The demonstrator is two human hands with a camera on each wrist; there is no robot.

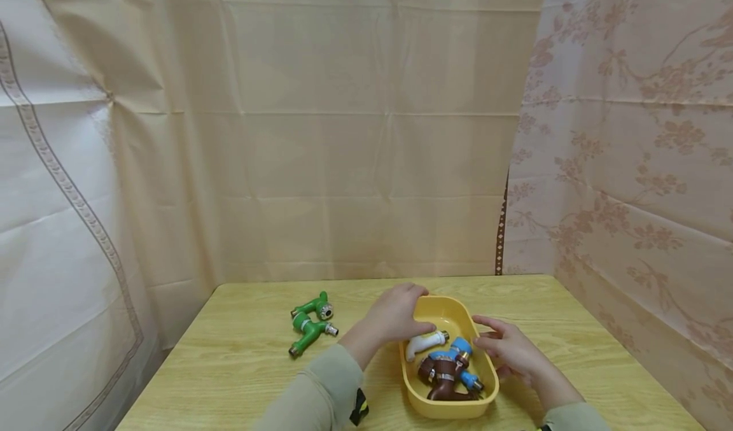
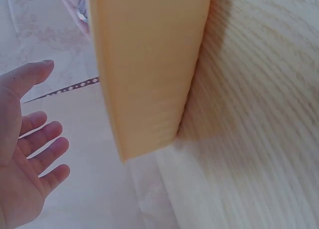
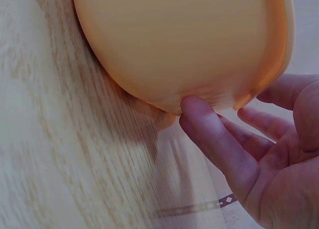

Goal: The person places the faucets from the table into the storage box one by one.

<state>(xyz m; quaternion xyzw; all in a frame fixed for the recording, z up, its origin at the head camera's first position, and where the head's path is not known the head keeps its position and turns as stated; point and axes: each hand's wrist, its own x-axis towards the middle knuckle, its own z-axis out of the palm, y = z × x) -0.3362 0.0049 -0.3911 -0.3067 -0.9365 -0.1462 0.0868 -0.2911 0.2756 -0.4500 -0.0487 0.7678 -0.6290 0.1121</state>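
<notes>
A yellow plastic basin stands on the wooden table. Inside it lie a white tap, a blue tap and a brown tap, the brown one partly over the blue. My left hand hovers at the basin's left rim with fingers spread and holds nothing; the left wrist view shows it apart from the basin wall. At the right side, my right hand has its fingers loosely extended. In the right wrist view a fingertip touches the basin's outer wall.
Two green taps, one farther back and one nearer, lie on the table left of the basin. A beige curtain hangs behind the table, and a floral curtain hangs on the right.
</notes>
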